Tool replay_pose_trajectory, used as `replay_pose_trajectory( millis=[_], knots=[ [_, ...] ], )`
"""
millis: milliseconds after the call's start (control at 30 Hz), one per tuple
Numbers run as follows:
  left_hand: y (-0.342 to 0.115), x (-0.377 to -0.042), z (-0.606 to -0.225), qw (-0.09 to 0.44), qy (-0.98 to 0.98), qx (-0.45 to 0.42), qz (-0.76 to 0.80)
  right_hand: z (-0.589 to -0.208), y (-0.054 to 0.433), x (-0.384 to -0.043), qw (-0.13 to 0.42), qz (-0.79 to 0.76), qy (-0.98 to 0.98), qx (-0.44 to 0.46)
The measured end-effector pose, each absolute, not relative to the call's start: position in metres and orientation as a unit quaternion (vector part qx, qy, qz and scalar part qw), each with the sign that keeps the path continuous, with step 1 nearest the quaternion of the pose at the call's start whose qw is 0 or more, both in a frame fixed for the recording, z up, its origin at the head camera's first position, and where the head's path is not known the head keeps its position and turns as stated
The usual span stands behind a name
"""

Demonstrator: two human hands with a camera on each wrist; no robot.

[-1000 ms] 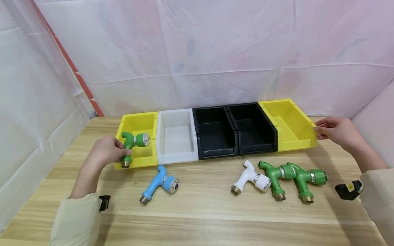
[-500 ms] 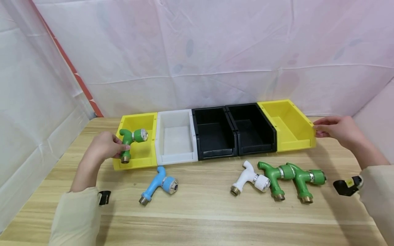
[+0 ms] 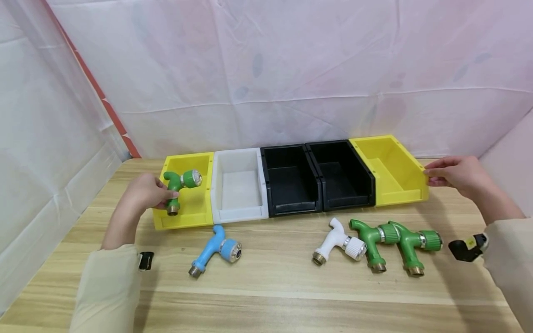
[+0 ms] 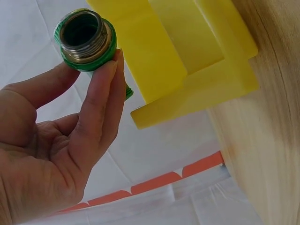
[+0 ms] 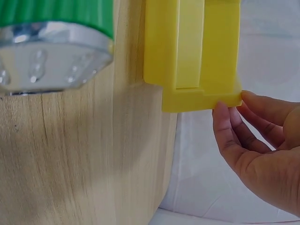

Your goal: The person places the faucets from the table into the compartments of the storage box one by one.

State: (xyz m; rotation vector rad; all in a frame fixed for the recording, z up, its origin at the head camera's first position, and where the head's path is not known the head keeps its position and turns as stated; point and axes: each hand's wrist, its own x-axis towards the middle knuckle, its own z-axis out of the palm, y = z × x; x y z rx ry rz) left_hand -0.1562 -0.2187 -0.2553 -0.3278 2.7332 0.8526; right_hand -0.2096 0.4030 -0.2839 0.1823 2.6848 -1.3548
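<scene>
My left hand (image 3: 145, 192) pinches a green tap (image 3: 175, 189) by its body, over the left yellow bin (image 3: 201, 215). In the left wrist view the tap's threaded brass end (image 4: 84, 40) faces the camera, with thumb and fingertips around the green collar. At the far right, my right hand (image 3: 464, 178) grips the side edge of the other yellow bin (image 3: 399, 196) with thumb and fingertips; the right wrist view shows the fingers (image 5: 225, 126) at that edge. On the table lie a blue tap (image 3: 212, 247), a white tap (image 3: 335, 238) and two green taps, one (image 3: 370, 238) touching the other (image 3: 412, 245).
Between the yellow bins stand a white bin (image 3: 239, 215) and two black bins, one (image 3: 293, 206) beside the other (image 3: 347, 202), all in a row. Behind them hangs a pale cloth (image 3: 291, 69). The wooden table (image 3: 266, 296) spans the front.
My left hand has raised the green tap slightly and moved it a little farther back over the left yellow bin. The right hand stays at the right yellow bin.
</scene>
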Motion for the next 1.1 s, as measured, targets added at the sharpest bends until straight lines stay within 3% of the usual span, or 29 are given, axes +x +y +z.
replay_pose_trajectory(
  millis=[1100],
  knots=[
    [-0.203,-0.171,-0.275,0.108,0.958,-0.097,0.246,-0.291,0.406,-0.208,0.033,-0.463,0.885,0.048]
  ],
)
